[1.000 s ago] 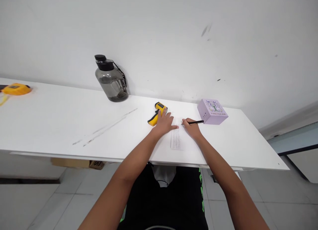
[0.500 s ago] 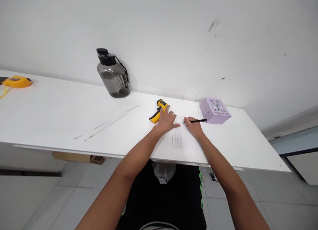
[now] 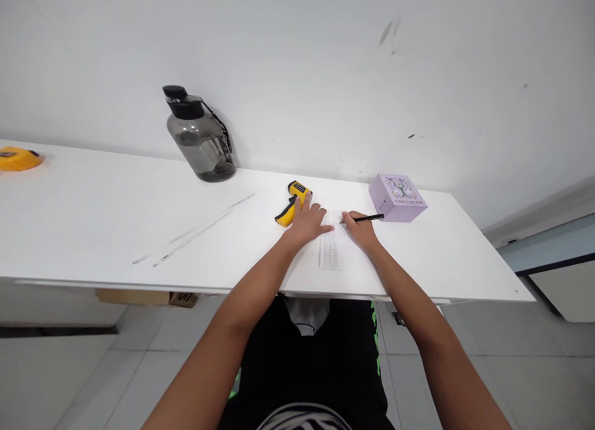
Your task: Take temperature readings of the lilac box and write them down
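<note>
A small sheet of paper (image 3: 331, 256) covered with rows of writing lies on the white table (image 3: 260, 250). My left hand (image 3: 307, 223) rests with fingers spread at the sheet's upper left, thumb across the paper. Its fingertips are beside or against a yellow and black infrared thermometer (image 3: 287, 214), which lies flat. Pinched in my right hand (image 3: 360, 230) is a black pen (image 3: 370, 218), its tip at the sheet's upper right edge. Whether the tip touches the paper is too small to tell.
A purple tea box (image 3: 400, 201) stands right of the pen, near the wall. Back left is a large grey water bottle (image 3: 202, 145) with a black lid. A yellow-orange tape measure (image 3: 18, 159) sits at the far left. Below the table is a cardboard box (image 3: 134, 297).
The view has shifted a little, so the bottle, tape measure and tea box appear further left. Both hands keep nearly the same place over the paper, pen still held.
</note>
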The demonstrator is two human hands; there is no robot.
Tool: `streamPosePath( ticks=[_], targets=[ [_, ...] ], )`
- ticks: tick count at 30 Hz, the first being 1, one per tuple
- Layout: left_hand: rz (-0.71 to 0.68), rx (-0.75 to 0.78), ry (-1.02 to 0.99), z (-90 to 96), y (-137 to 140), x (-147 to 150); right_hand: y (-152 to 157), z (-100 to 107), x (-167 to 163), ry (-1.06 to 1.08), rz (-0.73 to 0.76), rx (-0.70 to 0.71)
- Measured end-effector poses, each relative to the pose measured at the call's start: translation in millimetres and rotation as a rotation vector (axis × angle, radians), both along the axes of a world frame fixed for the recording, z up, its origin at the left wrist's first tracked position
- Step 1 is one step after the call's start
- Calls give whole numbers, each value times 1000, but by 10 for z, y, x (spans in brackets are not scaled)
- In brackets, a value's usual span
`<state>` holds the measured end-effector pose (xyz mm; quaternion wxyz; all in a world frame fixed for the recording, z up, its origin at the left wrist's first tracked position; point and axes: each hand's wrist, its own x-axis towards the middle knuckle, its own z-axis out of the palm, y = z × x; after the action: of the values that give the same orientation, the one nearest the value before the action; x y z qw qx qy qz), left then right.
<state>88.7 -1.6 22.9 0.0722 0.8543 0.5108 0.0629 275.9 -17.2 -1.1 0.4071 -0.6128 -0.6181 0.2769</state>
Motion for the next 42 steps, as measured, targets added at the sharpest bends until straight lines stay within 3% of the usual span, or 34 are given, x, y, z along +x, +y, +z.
streamPosePath(
  ticks=[42],
  targets=[
    [2,-27,-14,12,-4,13,-10,15,-14,14,-20,2]
  ],
)
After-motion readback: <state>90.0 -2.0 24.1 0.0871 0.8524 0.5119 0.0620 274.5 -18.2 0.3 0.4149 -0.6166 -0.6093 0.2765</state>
